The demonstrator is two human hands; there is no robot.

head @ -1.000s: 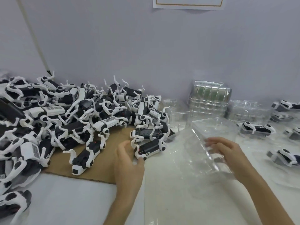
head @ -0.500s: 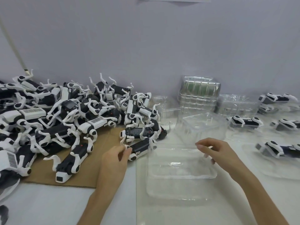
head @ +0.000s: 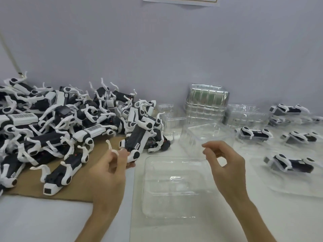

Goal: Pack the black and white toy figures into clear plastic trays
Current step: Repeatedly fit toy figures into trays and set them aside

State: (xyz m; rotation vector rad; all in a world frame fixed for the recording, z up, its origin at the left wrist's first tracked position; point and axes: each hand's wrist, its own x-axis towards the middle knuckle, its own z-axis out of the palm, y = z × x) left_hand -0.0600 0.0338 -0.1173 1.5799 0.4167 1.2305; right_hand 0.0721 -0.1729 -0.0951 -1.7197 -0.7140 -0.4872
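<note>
A black and white toy figure (head: 139,138) is tilted up off the table, and my left hand (head: 111,166) grips its lower end and one white leg. In front of me an opened clear plastic tray (head: 173,189) lies flat with its lid half (head: 206,137) raised behind it. My right hand (head: 225,161) hovers over the tray's far right corner with fingers loosely curled, holding nothing. A big heap of toy figures (head: 57,123) covers the left of the table.
A brown cardboard sheet (head: 83,187) lies under the heap. A stack of clear trays (head: 206,103) stands against the wall. Packed trays with figures (head: 290,163) sit on the right. A single loose figure (head: 64,172) lies near my left wrist.
My left hand has lifted one figure from the edge of the heap so it stands tilted. My right hand has let go of the tray, which now lies open on the table.
</note>
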